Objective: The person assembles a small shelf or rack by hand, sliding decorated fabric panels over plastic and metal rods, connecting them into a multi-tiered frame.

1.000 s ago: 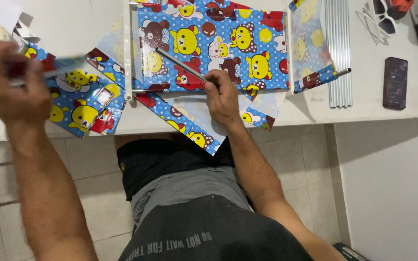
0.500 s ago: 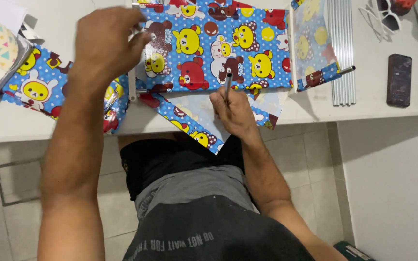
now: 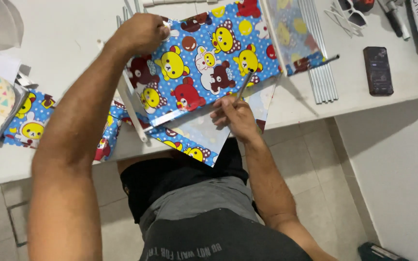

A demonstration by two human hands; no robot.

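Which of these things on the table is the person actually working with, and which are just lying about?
In use: left hand pressing the blue cartoon-print sheet; right hand holding a thin stick.

Lying about: black phone, bundle of metal rods, white sunglasses.

The light is bright and even, coming from above; the white tabletop (image 3: 64, 43) looks a little washed out; soft shadows fall under its edge; the near arm is slightly blurred; straight lines bend near the borders.
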